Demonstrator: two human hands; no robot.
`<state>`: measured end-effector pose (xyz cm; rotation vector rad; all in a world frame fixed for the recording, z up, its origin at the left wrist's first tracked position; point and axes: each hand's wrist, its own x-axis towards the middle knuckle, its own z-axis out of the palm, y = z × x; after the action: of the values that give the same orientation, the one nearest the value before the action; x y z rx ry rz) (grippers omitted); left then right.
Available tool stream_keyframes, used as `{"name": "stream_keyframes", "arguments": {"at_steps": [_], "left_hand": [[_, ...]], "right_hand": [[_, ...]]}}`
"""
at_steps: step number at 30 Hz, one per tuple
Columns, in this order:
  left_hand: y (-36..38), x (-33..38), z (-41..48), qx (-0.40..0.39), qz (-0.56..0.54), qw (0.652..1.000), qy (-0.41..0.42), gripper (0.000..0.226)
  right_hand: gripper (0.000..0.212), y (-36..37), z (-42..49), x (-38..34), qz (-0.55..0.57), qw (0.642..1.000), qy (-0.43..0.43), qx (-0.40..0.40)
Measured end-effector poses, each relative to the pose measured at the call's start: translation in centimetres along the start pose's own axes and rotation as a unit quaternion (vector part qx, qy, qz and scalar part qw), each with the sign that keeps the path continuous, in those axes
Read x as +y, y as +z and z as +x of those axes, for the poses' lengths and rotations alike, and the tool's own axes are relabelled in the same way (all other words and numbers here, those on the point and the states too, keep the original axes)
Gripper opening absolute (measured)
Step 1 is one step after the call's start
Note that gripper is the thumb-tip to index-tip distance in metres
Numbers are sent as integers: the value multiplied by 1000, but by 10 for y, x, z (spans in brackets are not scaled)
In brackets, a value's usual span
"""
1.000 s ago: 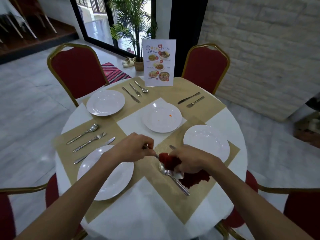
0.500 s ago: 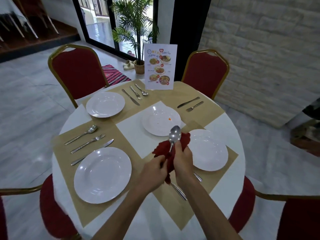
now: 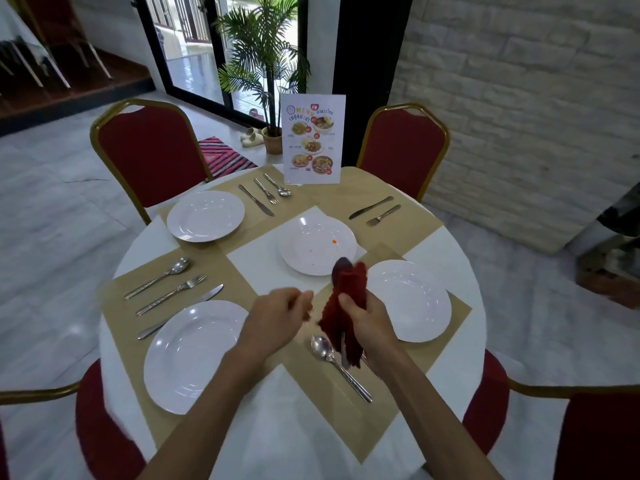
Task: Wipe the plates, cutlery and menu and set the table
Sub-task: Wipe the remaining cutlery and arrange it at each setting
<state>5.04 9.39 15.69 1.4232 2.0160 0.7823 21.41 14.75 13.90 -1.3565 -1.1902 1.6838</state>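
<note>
Near table edge, at 6 o'clock: right hand (image 3: 369, 320) was raised over the tan placemat (image 3: 391, 403), fingers clamped around a red cloth (image 3: 346, 299) wrapped about a piece of cutlery.
Wrapped cutlery: a dark rounded tip (image 3: 341, 266) stuck out of the cloth's top; too blurred to tell spoon from knife.
Left hand (image 3: 277, 313): at 9 o'clock of the right hand, just beside the cloth, fingers curled together; blurred, so I cannot tell whether they pinched anything.
Spoon (image 3: 337, 362): lay on the placemat below the cloth, bowl toward the table centre, handle running to 5 o'clock.
Soiled plate (image 3: 317, 244): at table centre, on the white tablecloth (image 3: 249, 455), with an orange speck and small marks.
Right plate (image 3: 412, 299): at 3 o'clock of the cloth, on the same placemat.
Near-left plate (image 3: 197, 355): at 8 o'clock, with a knife (image 3: 180, 311), fork (image 3: 171, 294) and spoon (image 3: 157, 277) lined up beyond it.
Far-left plate (image 3: 206, 216): at 11 o'clock, cutlery set (image 3: 265, 194) to its right.
Menu (image 3: 313, 140): stood upright at 12 o'clock on the far edge.
Far-right setting: knife and fork (image 3: 375, 211) at 1 o'clock.
</note>
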Motion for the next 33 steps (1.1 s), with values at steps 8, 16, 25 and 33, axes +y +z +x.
{"name": "stream_keyframes", "arguments": {"at_steps": [8, 16, 25, 33], "left_hand": [[-12, -4, 5, 66, -197, 978, -27, 15], [0, 7, 3, 52, -85, 995, 17, 22], [13, 10, -3, 58, -89, 994, 25, 23], [-5, -7, 13, 151, -167, 972, -65, 36]], "right_hand": [[19, 14, -43, -4, -32, 989, 21, -141], [18, 17, -43, 0, -9, 993, 29, -114], [15, 9, -43, -3, 14, 994, 45, -103], [21, -16, -53, 1, -52, 986, 51, -150]]}}
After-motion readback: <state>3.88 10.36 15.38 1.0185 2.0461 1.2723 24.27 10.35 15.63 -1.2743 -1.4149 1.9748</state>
